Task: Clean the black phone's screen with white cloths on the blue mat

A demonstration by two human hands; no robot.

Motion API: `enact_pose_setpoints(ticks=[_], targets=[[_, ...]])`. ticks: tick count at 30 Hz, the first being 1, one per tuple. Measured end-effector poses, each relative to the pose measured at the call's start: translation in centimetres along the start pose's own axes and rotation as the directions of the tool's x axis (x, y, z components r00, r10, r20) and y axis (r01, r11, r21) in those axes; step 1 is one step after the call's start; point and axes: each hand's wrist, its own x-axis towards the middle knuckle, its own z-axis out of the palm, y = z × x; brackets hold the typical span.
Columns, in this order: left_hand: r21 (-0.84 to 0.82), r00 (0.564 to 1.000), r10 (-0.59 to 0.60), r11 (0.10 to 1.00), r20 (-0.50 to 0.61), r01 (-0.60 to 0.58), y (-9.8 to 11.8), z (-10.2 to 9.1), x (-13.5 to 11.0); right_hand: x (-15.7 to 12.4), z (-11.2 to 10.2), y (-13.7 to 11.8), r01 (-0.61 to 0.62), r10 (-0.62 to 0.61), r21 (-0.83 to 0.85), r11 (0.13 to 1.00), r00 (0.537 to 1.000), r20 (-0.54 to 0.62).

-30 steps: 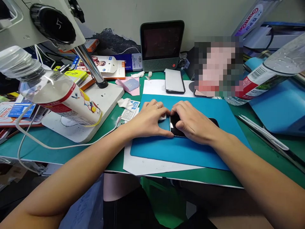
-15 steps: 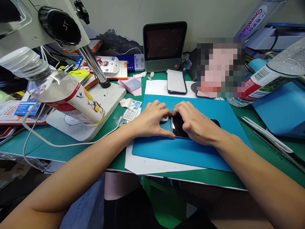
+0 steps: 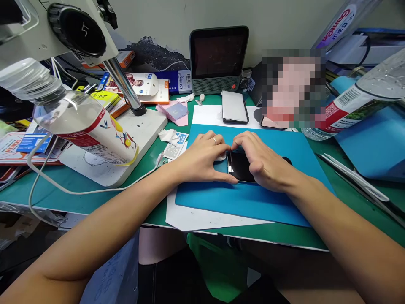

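A smartphone (image 3: pixel 240 166) with a black, glossy screen lies flat and lengthwise on a blue mat (image 3: pixel 221 198). My left hand (image 3: pixel 204 158), with a ring on one finger, grips its left end: the thumb lies along the near edge and the index finger reaches the far corner. A crumpled white tissue (image 3: pixel 221 156) shows beneath that hand. Over the phone arches my right hand (image 3: pixel 264 164), its curled fingertips at the far left corner beside my left index finger. The right thumb sits above the screen. Part of the phone is hidden under the right hand.
A tilted drink bottle (image 3: pixel 95 131) stands by the microscope stand base (image 3: pixel 148 126) on the left. A white cable (image 3: pixel 104 192) crosses the desk. Tweezers (image 3: pixel 357 179) and a water bottle (image 3: pixel 351 107) lie right. Behind are another phone (image 3: pixel 234 107) and a smart display (image 3: pixel 218 59).
My right hand has shifted slightly right along the phone, and its thumb uncovers more screen. My left thumb has slid a little further right along the near edge.
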Motion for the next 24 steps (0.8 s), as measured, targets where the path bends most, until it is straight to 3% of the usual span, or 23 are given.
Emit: enact_pose_setpoints(ticks=[9,15,18,21,24], targets=[[-0.041,0.987,-0.009,0.999,-0.16,0.003,0.4,0.3,0.1,-0.2,-1.6,-0.7,-0.018,0.019,0.08,0.997,1.0,-0.007],[-0.085,0.971,-0.049,0.996,-0.232,0.03,0.5,0.7,0.5,-0.9,-3.9,-0.8,-0.043,0.033,0.062,0.997,0.987,0.16],[-0.093,0.969,-0.062,0.995,-0.237,0.041,0.4,0.7,0.6,-0.9,-5.4,-0.9,-0.024,0.016,0.046,0.999,0.985,0.171],[-0.092,0.958,-0.125,0.99,-0.258,0.105,0.1,0.4,0.7,-0.5,-7.5,-1.0,-0.044,0.045,0.049,0.998,0.999,-0.028],[-0.047,0.944,-0.215,0.977,-0.248,0.21,-0.2,-0.1,0.6,-0.2,-8.9,-0.4,-0.047,0.101,0.168,0.985,0.938,-0.332]])
